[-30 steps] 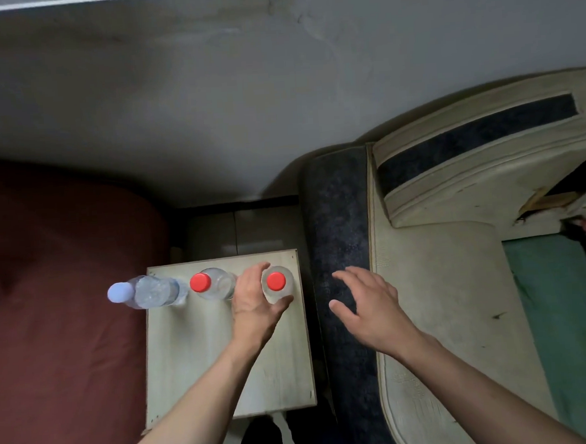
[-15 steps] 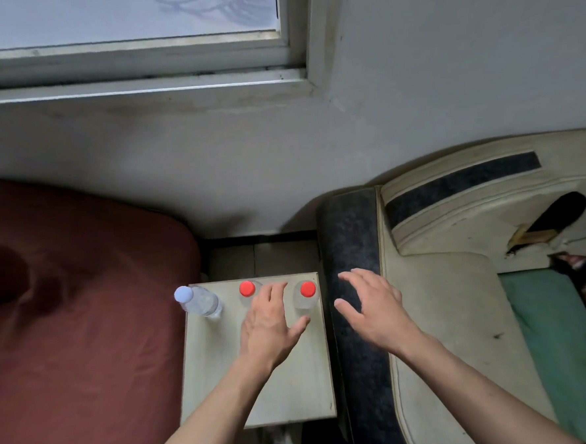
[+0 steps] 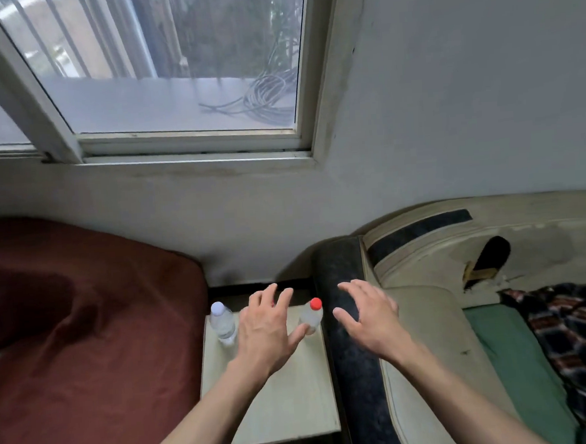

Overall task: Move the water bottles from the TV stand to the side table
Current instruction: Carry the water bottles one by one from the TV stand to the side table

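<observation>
Two water bottles stand upright on the small pale counter [image 3: 282,404] between the red bed [image 3: 86,337] and the sofa [image 3: 425,334]: the white-capped bottle [image 3: 223,324] at its far left corner, the red-capped bottle [image 3: 311,316] at its far right corner. The left hand [image 3: 267,329] hovers between them, grip apart with fingers spread, thumb just beside the red-capped bottle. The right hand [image 3: 369,316] hovers over the sofa's dark arm [image 3: 351,355], grip apart, holding nothing

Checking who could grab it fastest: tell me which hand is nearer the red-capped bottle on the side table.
Left. The left hand has its thumb right beside the red-capped bottle, possibly touching. The right hand hovers over the sofa arm, clearly apart from it.
</observation>
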